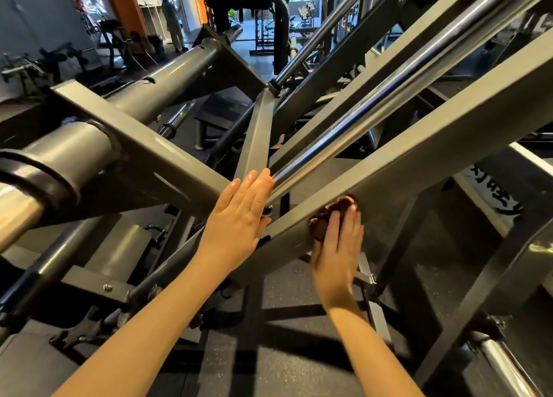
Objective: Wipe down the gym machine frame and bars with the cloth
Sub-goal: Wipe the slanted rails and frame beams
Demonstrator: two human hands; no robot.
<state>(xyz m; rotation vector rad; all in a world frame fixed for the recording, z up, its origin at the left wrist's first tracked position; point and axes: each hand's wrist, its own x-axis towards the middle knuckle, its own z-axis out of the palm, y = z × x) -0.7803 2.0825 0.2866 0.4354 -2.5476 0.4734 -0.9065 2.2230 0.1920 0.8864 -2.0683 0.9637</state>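
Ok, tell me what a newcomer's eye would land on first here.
Two bare hands meet at the centre. The right hand presses a bunched brown cloth against a grey diagonal beam. The left hand lies flat just beside it, at the foot of a shiny chrome bar that runs up toward the top right.

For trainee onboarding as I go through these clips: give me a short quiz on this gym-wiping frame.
1. True or false: the left hand lies flat, holding nothing.
2. The cloth touches: A chrome bar, B grey beam, C floor.
3. Which hand presses the cloth?

Key: 1 true; 2 B; 3 the right hand.
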